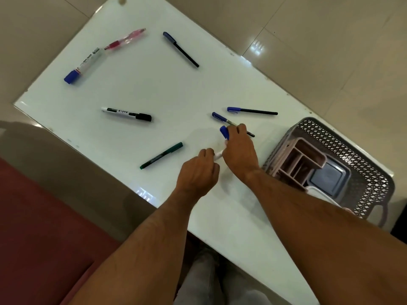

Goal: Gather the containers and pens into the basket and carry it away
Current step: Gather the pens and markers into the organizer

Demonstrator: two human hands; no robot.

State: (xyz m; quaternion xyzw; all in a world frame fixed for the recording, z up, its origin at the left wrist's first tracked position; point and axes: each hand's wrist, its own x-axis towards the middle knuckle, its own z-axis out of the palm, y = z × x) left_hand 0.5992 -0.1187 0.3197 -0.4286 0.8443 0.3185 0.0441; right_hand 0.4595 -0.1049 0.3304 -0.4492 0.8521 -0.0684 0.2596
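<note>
Both hands meet over a white marker with a blue cap [224, 132] near the table's middle right. My right hand [239, 148] covers its upper part, fingers around it. My left hand [198, 172] pinches its white lower end. A blue-capped pen [218, 117] lies partly under my right fingers. The grey perforated basket [361, 155] stands at the right edge and holds a pink divided organiser [301, 159] and a blue-grey container [330, 177]. Scattered pens lie on the table: a green one [161, 155], a black-capped marker [126, 114], a blue-capped pen [252, 110].
Farther off on the white table [143, 89] lie a big blue-capped marker [84, 66], a pink pen [125, 38] and a dark blue pen [180, 49]. Beige floor tiles surround the table. A red seat [33, 227] is at lower left.
</note>
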